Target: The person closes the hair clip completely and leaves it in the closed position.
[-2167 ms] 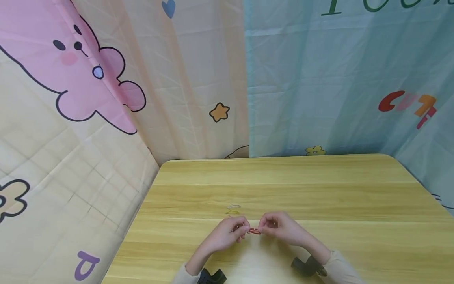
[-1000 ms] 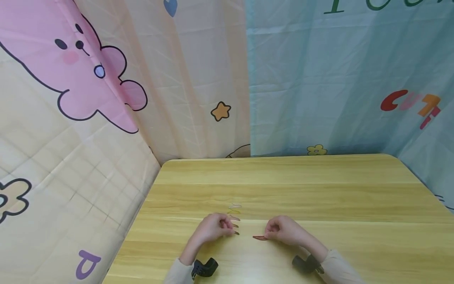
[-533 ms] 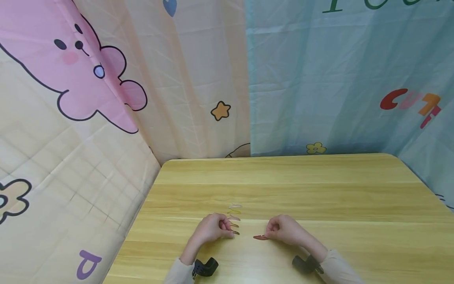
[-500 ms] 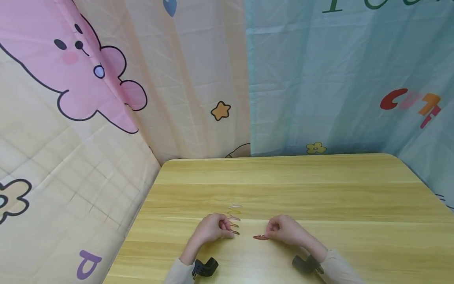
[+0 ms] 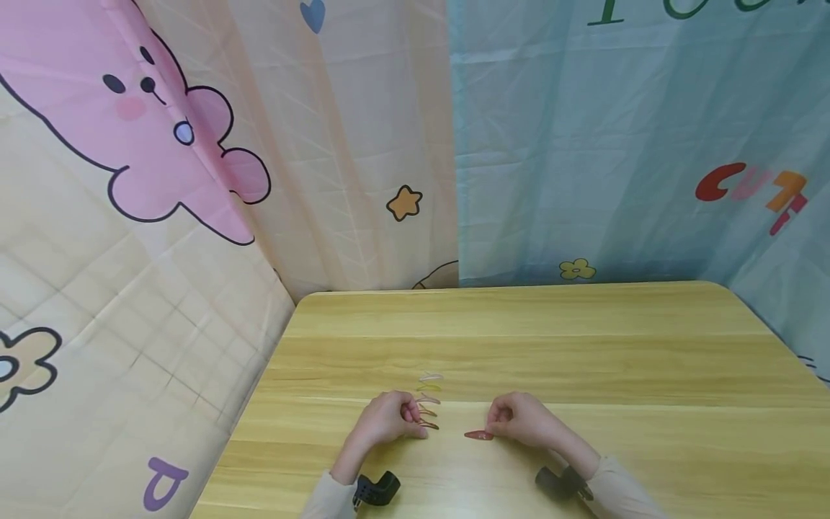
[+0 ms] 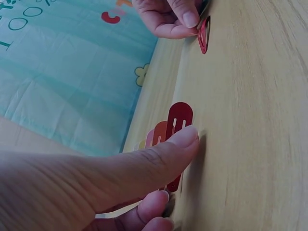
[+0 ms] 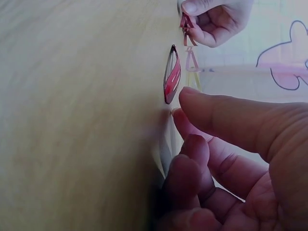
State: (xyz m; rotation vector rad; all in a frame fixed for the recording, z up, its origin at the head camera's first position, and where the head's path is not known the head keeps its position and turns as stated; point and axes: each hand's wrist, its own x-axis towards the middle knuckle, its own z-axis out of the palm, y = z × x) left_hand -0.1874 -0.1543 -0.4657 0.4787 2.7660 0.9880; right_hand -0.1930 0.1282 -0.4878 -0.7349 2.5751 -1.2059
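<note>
Several snap hair clips lie in a column on the table. My left hand (image 5: 391, 417) is at its near end, thumb and forefinger spread apart either side of the dark red hair clip (image 6: 180, 114). The thumb crosses in front of that clip in the left wrist view and hides its middle. To the right, a red hair clip (image 7: 172, 79) lies by itself on the wood. Thumb and forefinger of my right hand (image 5: 521, 417) are close together right at its end, and that rounded end shows uncovered in the right wrist view.
Beyond the dark red clip, the column holds an orange-red clip (image 6: 160, 131), a pink clip (image 7: 191, 60), a yellow clip (image 5: 429, 388) and a pale clip (image 5: 431, 376). Printed curtains (image 5: 551, 144) hang behind the wooden table (image 5: 583, 339).
From both hands meeting over red clips, they have moved apart, one clip with each. Lately the fingers have loosened, more of both clips shows, and the hands stay nearly in place.
</note>
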